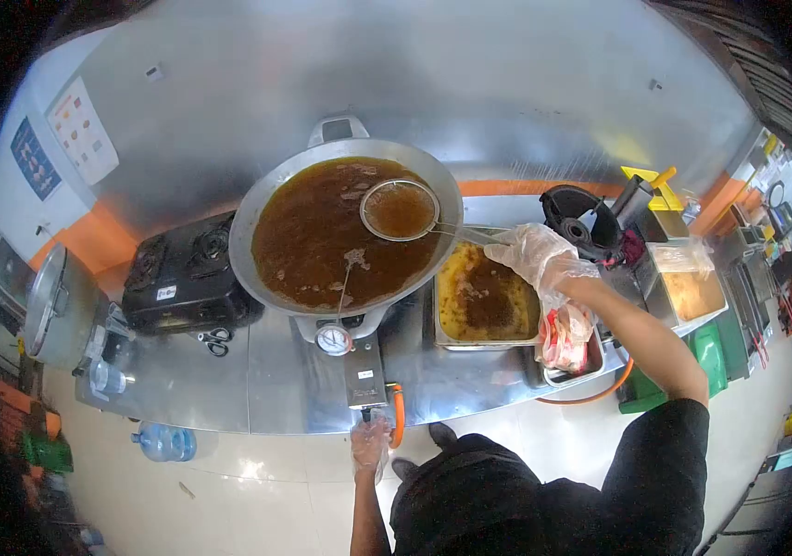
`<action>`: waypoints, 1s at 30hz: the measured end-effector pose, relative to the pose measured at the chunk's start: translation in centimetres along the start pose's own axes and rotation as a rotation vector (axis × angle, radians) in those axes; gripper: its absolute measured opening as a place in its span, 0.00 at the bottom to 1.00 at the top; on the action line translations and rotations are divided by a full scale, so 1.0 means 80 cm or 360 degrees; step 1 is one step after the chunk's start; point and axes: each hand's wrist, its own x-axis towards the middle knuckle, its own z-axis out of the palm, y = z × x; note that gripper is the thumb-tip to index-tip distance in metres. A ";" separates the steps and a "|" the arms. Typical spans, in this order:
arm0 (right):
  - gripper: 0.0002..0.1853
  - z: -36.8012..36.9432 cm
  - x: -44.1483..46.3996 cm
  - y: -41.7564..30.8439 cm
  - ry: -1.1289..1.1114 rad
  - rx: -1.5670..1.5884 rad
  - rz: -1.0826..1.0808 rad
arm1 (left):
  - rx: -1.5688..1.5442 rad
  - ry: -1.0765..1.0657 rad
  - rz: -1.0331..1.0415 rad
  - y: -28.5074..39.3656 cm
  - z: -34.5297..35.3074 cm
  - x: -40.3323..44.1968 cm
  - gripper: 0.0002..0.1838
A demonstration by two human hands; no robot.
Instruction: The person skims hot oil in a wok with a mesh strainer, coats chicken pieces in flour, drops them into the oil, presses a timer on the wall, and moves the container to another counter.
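My right hand, in a clear plastic glove, is closed round the handle of a round mesh skimmer. The skimmer's basket lies in the dark brown liquid at the right side of a large wok. My left hand, also gloved, is closed at the knob on the front of the burner's control box. A dial thermometer rests at the wok's front rim with its stem in the liquid. Below my right hand is a metal tray of yellow liquid with dark bits.
A black two-burner stove stands left of the wok, with scissors in front. Right are a black pot, a container with red-and-white packets and an orange hose. Water bottles lie on the floor.
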 end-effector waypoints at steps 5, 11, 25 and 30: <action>0.22 0.010 -0.005 -0.014 0.0100 -0.0065 -0.0138 | -0.0324 0.0013 0.0114 -0.047 0.002 0.005 0.14; 0.22 0.018 0.002 -0.026 0.0045 -0.0115 -0.0140 | -0.0347 0.0079 0.0158 -0.031 0.001 -0.011 0.13; 0.21 -0.032 -0.022 -0.061 0.0001 -0.0533 -0.0330 | -0.0247 0.0035 0.0134 -0.036 -0.002 -0.009 0.14; 0.21 -0.038 -0.007 -0.044 0.0090 -0.0566 -0.0311 | -0.0129 0.0050 0.0214 -0.022 -0.003 -0.013 0.11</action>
